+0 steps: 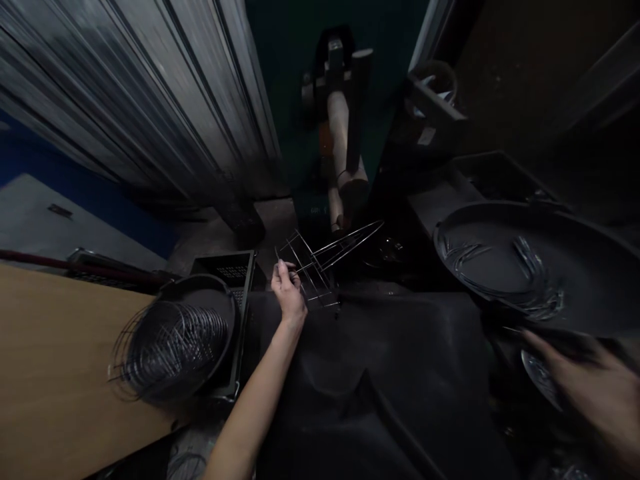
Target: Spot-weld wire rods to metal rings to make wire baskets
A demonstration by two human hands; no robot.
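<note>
My left hand (289, 283) is closed on the edge of a bent-wire frame (320, 267), a small rack of thin shiny rods with a long loop reaching out to the right. The frame is held up in front of the pale cylindrical arms of a machine (341, 133). Off to the right, my right hand (590, 380) is smeared by motion and dark, so its fingers do not show clearly. It is just below a wide black pan (485, 233) with bundles of bent wires (530, 270) in it. A shiny part (540, 377) lies beside that hand.
To the left, a round black tub (233, 313) heaped with wire rings (175, 340) stands by a dark plastic crate (225, 260). A wooden board (60, 373) is further left. Corrugated metal (135, 87) rises behind. A dark apron (400, 360) covers my lap.
</note>
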